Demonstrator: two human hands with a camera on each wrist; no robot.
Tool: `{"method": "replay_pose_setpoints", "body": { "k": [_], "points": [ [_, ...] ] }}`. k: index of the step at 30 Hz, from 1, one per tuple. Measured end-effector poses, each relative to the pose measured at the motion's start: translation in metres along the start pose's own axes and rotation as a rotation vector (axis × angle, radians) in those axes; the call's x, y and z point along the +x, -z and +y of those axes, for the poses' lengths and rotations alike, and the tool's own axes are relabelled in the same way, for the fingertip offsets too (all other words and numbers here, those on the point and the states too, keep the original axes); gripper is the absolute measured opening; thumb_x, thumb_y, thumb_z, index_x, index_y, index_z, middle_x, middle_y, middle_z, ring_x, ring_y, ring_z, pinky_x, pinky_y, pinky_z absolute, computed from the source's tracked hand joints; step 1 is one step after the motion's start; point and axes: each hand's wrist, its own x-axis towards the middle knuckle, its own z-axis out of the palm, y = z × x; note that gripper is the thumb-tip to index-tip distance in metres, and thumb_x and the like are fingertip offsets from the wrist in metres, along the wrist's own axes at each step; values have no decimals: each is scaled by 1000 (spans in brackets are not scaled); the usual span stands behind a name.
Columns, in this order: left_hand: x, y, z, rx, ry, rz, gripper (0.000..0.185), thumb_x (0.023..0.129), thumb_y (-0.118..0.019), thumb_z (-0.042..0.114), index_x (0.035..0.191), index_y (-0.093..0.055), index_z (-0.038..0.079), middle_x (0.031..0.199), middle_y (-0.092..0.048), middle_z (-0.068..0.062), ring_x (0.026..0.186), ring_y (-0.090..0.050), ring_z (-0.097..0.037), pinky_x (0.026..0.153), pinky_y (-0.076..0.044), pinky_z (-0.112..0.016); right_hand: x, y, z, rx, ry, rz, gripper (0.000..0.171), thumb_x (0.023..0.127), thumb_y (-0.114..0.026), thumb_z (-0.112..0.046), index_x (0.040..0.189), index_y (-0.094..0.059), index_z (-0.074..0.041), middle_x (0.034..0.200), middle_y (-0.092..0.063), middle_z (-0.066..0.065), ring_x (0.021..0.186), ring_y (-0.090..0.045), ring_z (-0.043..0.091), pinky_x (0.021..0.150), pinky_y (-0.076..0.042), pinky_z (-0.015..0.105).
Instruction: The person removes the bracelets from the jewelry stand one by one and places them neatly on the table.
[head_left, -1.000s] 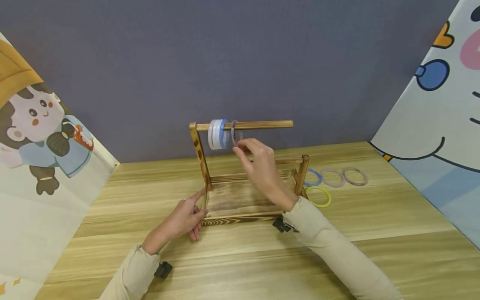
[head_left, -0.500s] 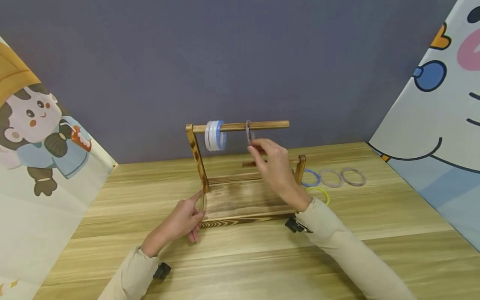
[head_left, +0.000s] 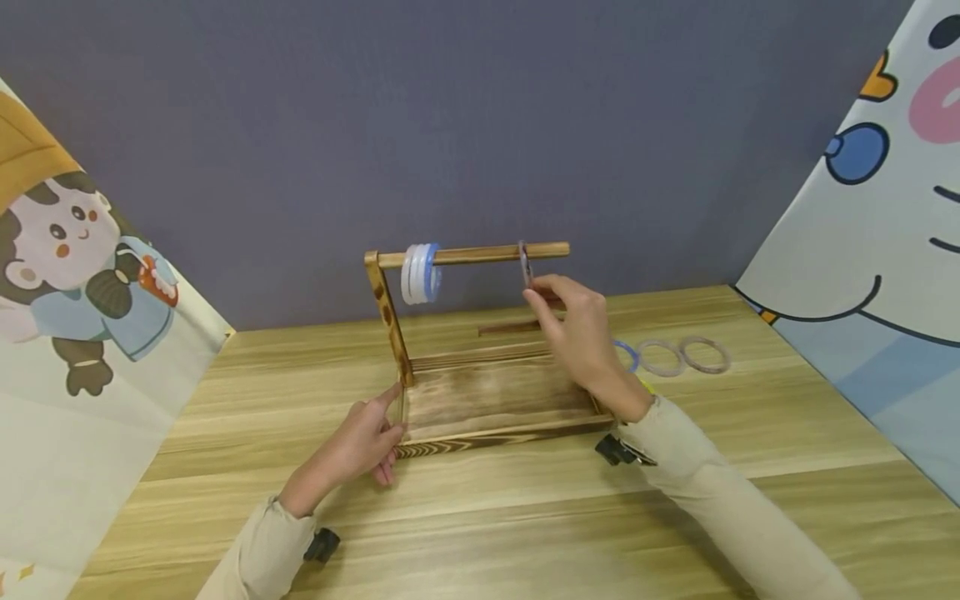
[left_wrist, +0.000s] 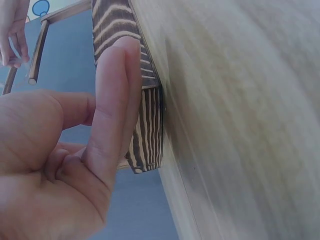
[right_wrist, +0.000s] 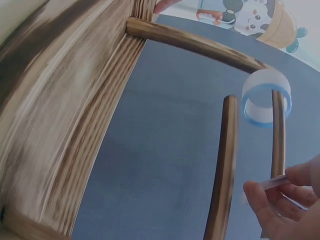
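Note:
A wooden two-arm bangle rack stands on the table. My right hand pinches a translucent purple bangle between thumb and fingers. That bangle hangs around the upper rod, close to its free right end. Several white bangles and a blue bangle hang together near the rod's left post. My left hand touches the front left corner of the base; in the left wrist view two straight fingers lie against the striped wood. The rack's right post is hidden behind my right hand.
On the table right of the rack lie a blue bangle, a pale bangle and a purplish bangle. A yellow bangle is mostly covered by my right wrist. The lower rod runs below the upper one. A grey wall stands behind.
My right hand has moved right, sliding the purple bangle along the upper rod away from the white and blue ones towards the free end. My left hand has stayed at the base corner.

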Motion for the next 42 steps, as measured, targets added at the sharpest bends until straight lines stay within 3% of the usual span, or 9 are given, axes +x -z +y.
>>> {"method": "replay_pose_setpoints", "body": {
  "k": [9,17,33,42],
  "points": [
    [1,2,0,3,1,-6,70,99,-52,-3,157,-13,-3,61,-62,-16,41,-62,-24,40,-58,-38,-3,14,14,-6,-9,24,16,96,-66,-10,103,-73,3,95,-73,14,81,-72,24,72,-63,32],
    [-1,3,-1,10,5,-2,70,99,-53,-3,157,-13,-4,60,-61,-16,41,-62,-24,40,-58,-38,0,26,18,70,-56,40,16,96,-66,-8,102,-73,6,87,-74,16,73,-72,23,64,-53,6],
    [1,-1,-2,20,-7,4,73,98,-53,-4,157,-11,-5,59,-60,-17,40,-61,-23,39,-57,-38,-29,51,33,-3,-66,95,12,94,-66,-1,100,-71,8,86,-74,16,72,-71,29,71,-50,2],
    [1,0,-2,32,-10,0,72,98,-53,-2,157,-12,-4,58,-60,-16,39,-61,-23,38,-57,-37,-42,73,21,81,-31,213,12,92,-63,9,103,-69,12,90,-72,21,81,-67,0,77,-56,10]
  ]
}}
